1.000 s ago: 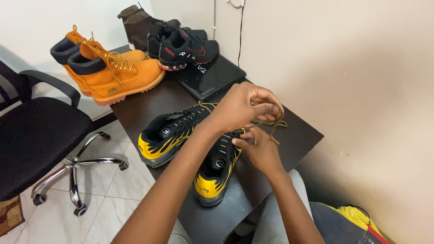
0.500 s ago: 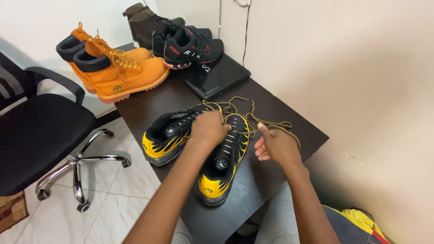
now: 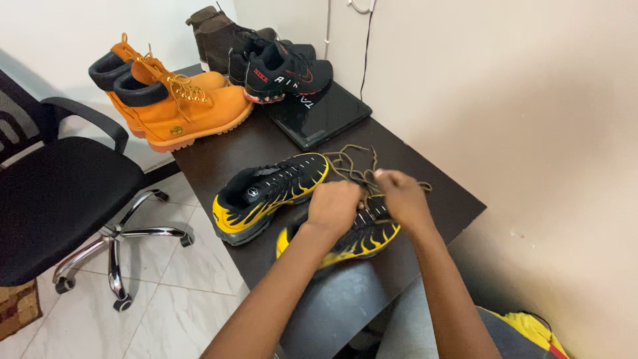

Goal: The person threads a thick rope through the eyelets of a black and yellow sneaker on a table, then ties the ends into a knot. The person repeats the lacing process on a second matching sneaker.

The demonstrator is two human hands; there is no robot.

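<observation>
Two black sneakers with yellow flame patterns lie on a dark table [image 3: 438, 199]. The farther sneaker [image 3: 266, 193] points toward the wall. The nearer sneaker [image 3: 362, 239] lies crosswise in front of me. My left hand [image 3: 334, 206] is closed on the top of the nearer sneaker, around its lacing area. My right hand [image 3: 402, 196] sits just beside it and pinches the olive-gold lace [image 3: 352, 163], which trails in loose loops behind both shoes. My hands hide the sneaker's tongue and eyelets.
Behind stand a pair of tan boots [image 3: 179, 106], black sneakers with red trim [image 3: 286, 70], dark brown boots [image 3: 212, 30] and a closed black laptop [image 3: 319, 113]. A black office chair [image 3: 60, 193] is at the left. The wall [image 3: 531, 133] runs close on the right, with a yellow bag [image 3: 531, 326] below.
The nearer sneaker has turned from heel-toward-me to lying crosswise. My left hand dropped from the raised lace onto the shoe, and my right hand moved up to the lace beside it.
</observation>
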